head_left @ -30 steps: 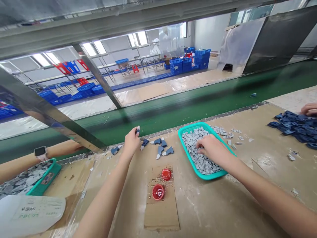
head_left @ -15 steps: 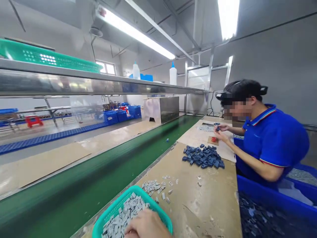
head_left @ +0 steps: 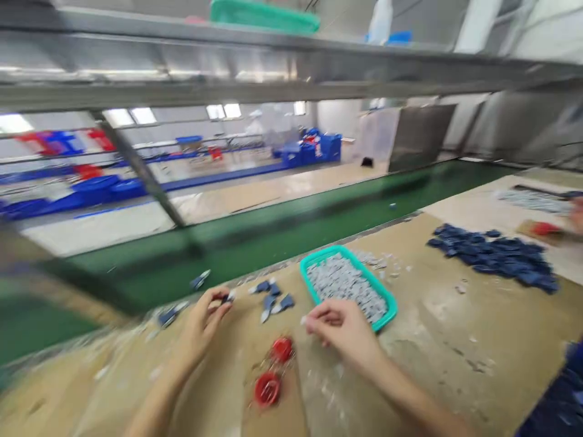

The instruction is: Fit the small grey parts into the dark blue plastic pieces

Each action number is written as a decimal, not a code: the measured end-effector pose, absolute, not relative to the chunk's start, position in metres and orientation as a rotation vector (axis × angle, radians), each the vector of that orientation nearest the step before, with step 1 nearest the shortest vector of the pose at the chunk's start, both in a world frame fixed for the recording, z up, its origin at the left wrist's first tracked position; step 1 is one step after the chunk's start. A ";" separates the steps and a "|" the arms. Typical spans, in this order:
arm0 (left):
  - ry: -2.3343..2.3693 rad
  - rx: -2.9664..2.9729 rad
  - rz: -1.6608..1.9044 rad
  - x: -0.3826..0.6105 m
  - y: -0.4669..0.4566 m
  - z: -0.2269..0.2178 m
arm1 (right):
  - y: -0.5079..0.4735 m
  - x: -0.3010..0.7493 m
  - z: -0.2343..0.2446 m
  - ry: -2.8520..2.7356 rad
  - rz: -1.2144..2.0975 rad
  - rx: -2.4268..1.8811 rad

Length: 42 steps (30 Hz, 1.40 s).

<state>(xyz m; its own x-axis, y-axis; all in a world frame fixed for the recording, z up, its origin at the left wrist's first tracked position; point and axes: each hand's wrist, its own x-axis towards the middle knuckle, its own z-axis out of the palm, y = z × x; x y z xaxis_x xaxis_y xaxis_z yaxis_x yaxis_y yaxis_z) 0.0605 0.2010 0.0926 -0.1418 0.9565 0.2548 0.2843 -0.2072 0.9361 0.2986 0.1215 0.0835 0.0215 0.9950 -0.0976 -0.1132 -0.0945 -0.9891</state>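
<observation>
My left hand (head_left: 204, 318) is closed around a small dark blue plastic part (head_left: 226, 298) with a light tip, over the worktable near the belt edge. Between the thumb and fingers of my right hand (head_left: 346, 328) is a small pale grey plastic piece (head_left: 303, 320), blurred. That hand is in front of a green basket (head_left: 387, 315) full of similar grey pieces. Several dark blue parts with pale pieces (head_left: 269, 301) lie between my hands. Closer to me, two red cups (head_left: 267, 389) holding tiny metal bits sit on a brown board (head_left: 273, 422).
A green conveyor belt (head_left: 291, 227) runs behind the table, with a blue-and-white part (head_left: 200, 279) on it. Dark blue parts form a pile (head_left: 492, 255) at the right. A metal shelf (head_left: 273, 67) crosses above. Part of a co-worker's hand (head_left: 577, 215) shows at the far right.
The view has swung left and down, bringing both hands and the red cups into sight. The hand formerly at the basket's grey pieces is now outside it, pinching a piece.
</observation>
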 end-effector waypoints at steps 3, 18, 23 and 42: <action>1.460 1.291 1.391 0.032 0.151 0.083 | 0.115 0.292 0.080 -1.072 1.410 -1.209; 1.413 0.143 1.614 0.042 0.016 0.070 | 0.111 0.255 0.037 -1.255 1.401 -1.345; 1.418 0.256 1.564 0.052 0.015 0.067 | 0.111 0.253 0.036 -1.263 1.381 -1.369; 1.311 0.457 1.544 0.131 0.023 0.077 | 0.069 0.265 0.103 -1.259 1.716 -1.084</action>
<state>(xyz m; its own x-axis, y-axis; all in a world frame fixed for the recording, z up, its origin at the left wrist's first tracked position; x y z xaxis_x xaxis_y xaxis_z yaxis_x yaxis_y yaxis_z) 0.1309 0.0232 0.0773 -0.4129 0.8565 -0.3096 -0.4443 0.1074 0.8894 0.2652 0.0691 0.1030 -0.3733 0.9050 -0.2039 -0.0775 -0.2494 -0.9653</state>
